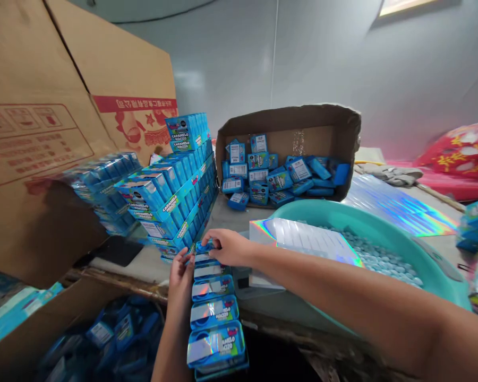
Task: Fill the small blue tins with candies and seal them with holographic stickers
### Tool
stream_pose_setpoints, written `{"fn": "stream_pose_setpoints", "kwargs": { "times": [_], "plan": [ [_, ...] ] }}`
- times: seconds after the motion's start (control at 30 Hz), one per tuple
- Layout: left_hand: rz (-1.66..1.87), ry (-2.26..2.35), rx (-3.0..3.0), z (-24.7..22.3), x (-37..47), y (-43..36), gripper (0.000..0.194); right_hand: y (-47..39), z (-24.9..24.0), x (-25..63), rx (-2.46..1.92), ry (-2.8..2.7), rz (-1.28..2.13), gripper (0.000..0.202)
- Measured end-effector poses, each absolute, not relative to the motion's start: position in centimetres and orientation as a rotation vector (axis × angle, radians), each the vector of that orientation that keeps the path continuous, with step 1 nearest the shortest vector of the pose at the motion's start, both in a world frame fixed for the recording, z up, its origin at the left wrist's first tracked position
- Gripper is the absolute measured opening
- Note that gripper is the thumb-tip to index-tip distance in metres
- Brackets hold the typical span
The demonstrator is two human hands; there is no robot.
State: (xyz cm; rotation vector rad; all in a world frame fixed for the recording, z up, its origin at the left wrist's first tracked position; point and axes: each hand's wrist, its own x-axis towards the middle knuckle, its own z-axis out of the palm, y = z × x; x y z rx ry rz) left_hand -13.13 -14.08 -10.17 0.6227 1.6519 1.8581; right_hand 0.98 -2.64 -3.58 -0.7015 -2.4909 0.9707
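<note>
A row of small blue boxes (214, 313) with shiny stickers across their tops runs from the bottom of the view up to the table's edge. At its far end my right hand (227, 246) curls its fingers over the top of the last box, pressed on it. My left hand (181, 268) is upright along the left side of the same row, its fingertips beside the far boxes and its fingers slightly apart. Sheets of silvery stickers (302, 239) lie just right of the hands, partly over a teal basin (318, 209) of pale blue pieces.
Tall stacks of packed blue boxes (175, 196) stand behind on the left, beside a large carton (135, 79). An open carton (287, 119) with loose blue boxes lies at the back. Another carton (79, 302) of blue boxes is at the lower left.
</note>
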Motion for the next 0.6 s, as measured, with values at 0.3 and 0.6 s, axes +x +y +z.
{"fn": "stream_pose_setpoints", "kwargs": {
  "times": [0.3,0.6],
  "plan": [
    [1.785,1.720,0.803,-10.8,-13.4,-14.8,0.065,-0.8,5.3,7.3,-0.715,-2.376,0.500,0.050],
    [1.685,1.909,0.811,-12.5,-15.4,-14.7,0.055,3.6,2.3,17.9,-1.023,-2.520,0.505,0.017]
  ]
}}
